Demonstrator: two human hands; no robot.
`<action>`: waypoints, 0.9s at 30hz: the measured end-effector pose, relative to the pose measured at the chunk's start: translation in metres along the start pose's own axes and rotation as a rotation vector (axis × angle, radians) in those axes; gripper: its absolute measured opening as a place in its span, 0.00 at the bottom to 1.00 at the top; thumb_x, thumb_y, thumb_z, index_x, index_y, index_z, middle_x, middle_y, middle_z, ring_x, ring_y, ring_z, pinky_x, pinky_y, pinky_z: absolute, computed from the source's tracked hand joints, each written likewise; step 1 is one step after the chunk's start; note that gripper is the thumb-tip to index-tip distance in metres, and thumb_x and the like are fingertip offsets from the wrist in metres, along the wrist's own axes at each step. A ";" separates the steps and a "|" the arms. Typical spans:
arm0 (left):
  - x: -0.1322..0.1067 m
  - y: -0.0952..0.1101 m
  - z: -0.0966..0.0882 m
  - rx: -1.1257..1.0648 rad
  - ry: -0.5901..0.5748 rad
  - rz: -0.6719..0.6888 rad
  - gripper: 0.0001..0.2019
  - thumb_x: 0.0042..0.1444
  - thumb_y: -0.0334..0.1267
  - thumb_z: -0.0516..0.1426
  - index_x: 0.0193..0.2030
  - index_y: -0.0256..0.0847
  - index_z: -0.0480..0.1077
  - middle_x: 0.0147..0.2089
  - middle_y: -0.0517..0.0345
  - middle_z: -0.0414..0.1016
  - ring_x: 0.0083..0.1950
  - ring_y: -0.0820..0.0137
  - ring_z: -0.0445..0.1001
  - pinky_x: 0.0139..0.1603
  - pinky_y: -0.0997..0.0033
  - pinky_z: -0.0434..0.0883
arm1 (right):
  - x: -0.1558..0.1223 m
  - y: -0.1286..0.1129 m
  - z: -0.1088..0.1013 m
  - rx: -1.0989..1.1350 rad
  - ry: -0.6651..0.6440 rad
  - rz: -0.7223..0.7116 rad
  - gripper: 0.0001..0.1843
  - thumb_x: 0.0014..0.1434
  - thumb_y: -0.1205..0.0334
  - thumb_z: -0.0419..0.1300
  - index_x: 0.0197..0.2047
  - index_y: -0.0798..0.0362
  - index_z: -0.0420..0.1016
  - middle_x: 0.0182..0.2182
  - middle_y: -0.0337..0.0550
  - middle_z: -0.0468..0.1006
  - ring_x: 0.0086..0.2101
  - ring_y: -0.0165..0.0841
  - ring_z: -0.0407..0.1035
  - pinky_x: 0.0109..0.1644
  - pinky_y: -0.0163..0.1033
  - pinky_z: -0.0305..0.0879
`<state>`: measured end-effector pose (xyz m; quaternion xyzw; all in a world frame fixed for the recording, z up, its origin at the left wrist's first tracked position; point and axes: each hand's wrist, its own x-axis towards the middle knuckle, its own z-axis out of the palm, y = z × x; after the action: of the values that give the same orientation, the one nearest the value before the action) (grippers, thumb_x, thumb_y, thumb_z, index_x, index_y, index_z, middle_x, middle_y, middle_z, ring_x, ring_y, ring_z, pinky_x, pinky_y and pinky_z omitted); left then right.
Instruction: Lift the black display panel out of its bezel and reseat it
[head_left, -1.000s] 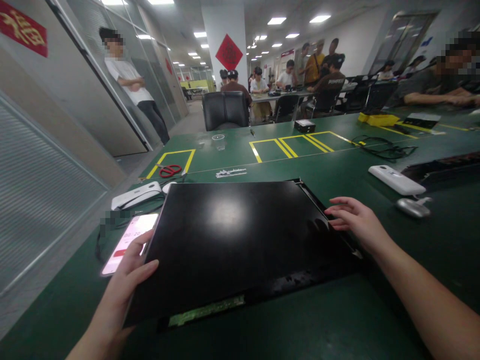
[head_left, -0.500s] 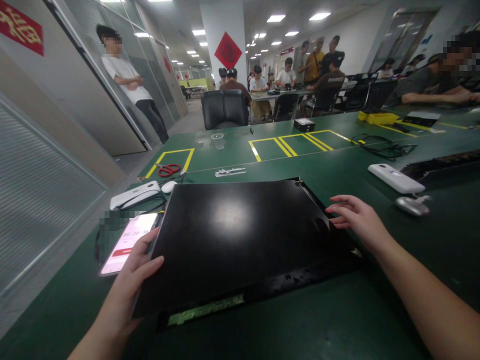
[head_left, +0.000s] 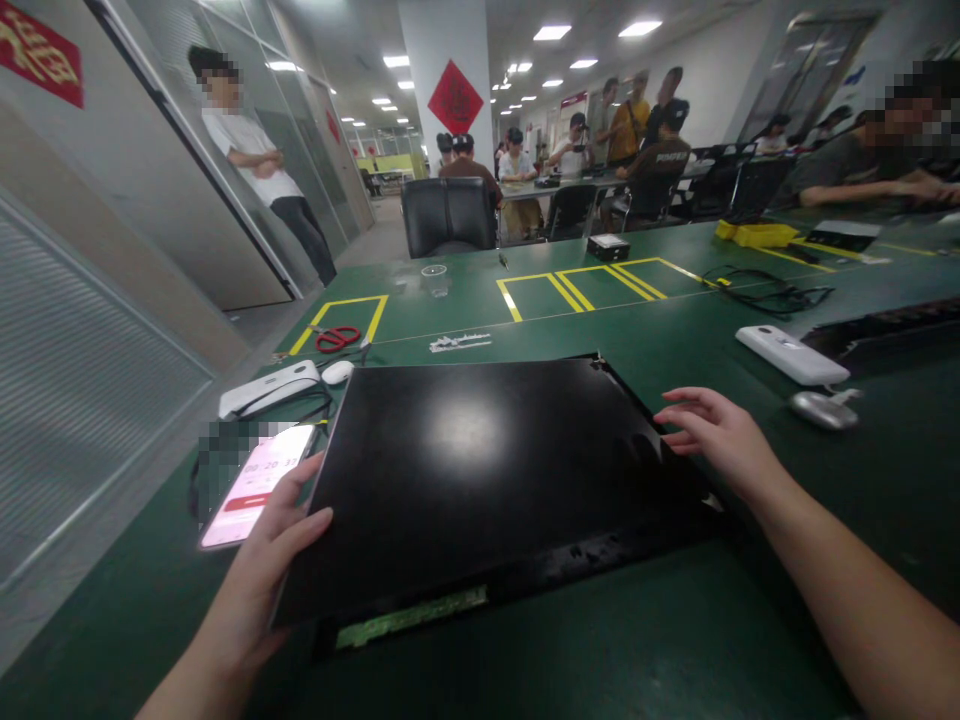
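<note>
A thin black display panel (head_left: 465, 460) lies over a black back cover (head_left: 600, 555), its left edge raised and shifted left of the cover. My left hand (head_left: 281, 540) grips that left edge, thumb on the glossy face and fingers underneath. A strip of green circuit board (head_left: 412, 618) shows below the panel's near edge. My right hand (head_left: 712, 435) hovers at the right edge, fingers spread and slightly bent; whether its fingertips touch the cover I cannot tell.
Left of the panel lie a lit phone (head_left: 262, 485), a white device (head_left: 270, 388) with a cable, and red-handled scissors (head_left: 337, 338). White strips (head_left: 459, 343) lie behind it. To the right are a white power bank (head_left: 793, 355) and a silver mouse (head_left: 825, 410). People sit farther off.
The panel has shifted very slightly to the right, with my left hand moving along on its edge. My right hand stays almost where it was.
</note>
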<state>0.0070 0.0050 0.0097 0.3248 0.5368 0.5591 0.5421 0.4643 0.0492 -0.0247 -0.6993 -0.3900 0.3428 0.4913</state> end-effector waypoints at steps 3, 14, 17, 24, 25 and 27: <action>-0.002 0.001 0.002 -0.009 0.011 -0.024 0.35 0.41 0.40 0.77 0.59 0.50 0.77 0.48 0.55 0.91 0.54 0.46 0.87 0.51 0.62 0.84 | 0.000 0.001 0.000 -0.005 0.000 -0.012 0.19 0.50 0.56 0.65 0.47 0.47 0.75 0.39 0.45 0.86 0.28 0.36 0.80 0.31 0.40 0.76; -0.001 0.002 0.006 0.008 0.026 -0.038 0.35 0.37 0.39 0.78 0.57 0.50 0.79 0.52 0.55 0.90 0.56 0.45 0.85 0.52 0.62 0.84 | 0.000 0.002 0.000 -0.033 0.001 -0.032 0.20 0.47 0.53 0.68 0.45 0.47 0.77 0.37 0.44 0.85 0.28 0.36 0.79 0.30 0.39 0.76; -0.001 0.002 0.006 0.006 0.015 -0.043 0.35 0.36 0.36 0.77 0.56 0.51 0.79 0.51 0.56 0.90 0.56 0.45 0.85 0.51 0.63 0.84 | 0.001 0.007 0.001 -0.081 -0.001 -0.073 0.20 0.48 0.52 0.67 0.44 0.48 0.77 0.36 0.44 0.84 0.29 0.36 0.78 0.30 0.40 0.76; 0.000 0.003 0.006 0.021 0.009 -0.068 0.38 0.35 0.35 0.77 0.58 0.50 0.79 0.53 0.55 0.89 0.54 0.45 0.86 0.45 0.65 0.85 | 0.002 0.014 0.001 -0.193 0.016 -0.133 0.19 0.51 0.50 0.66 0.45 0.47 0.78 0.37 0.43 0.85 0.31 0.36 0.78 0.34 0.41 0.75; 0.000 0.003 0.006 0.029 0.010 -0.070 0.38 0.36 0.35 0.77 0.59 0.50 0.79 0.52 0.55 0.90 0.53 0.46 0.87 0.44 0.65 0.85 | 0.002 0.014 0.000 -0.196 0.014 -0.136 0.19 0.51 0.50 0.66 0.45 0.46 0.78 0.37 0.43 0.85 0.31 0.36 0.78 0.34 0.41 0.75; 0.000 0.002 0.005 0.050 0.015 -0.066 0.37 0.38 0.37 0.77 0.59 0.50 0.79 0.51 0.55 0.90 0.51 0.48 0.88 0.42 0.66 0.85 | 0.003 0.015 0.000 -0.212 0.014 -0.147 0.18 0.52 0.49 0.66 0.45 0.46 0.79 0.37 0.43 0.85 0.31 0.36 0.77 0.34 0.42 0.75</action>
<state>0.0112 0.0071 0.0129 0.3160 0.5649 0.5297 0.5481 0.4692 0.0483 -0.0396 -0.7191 -0.4708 0.2579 0.4412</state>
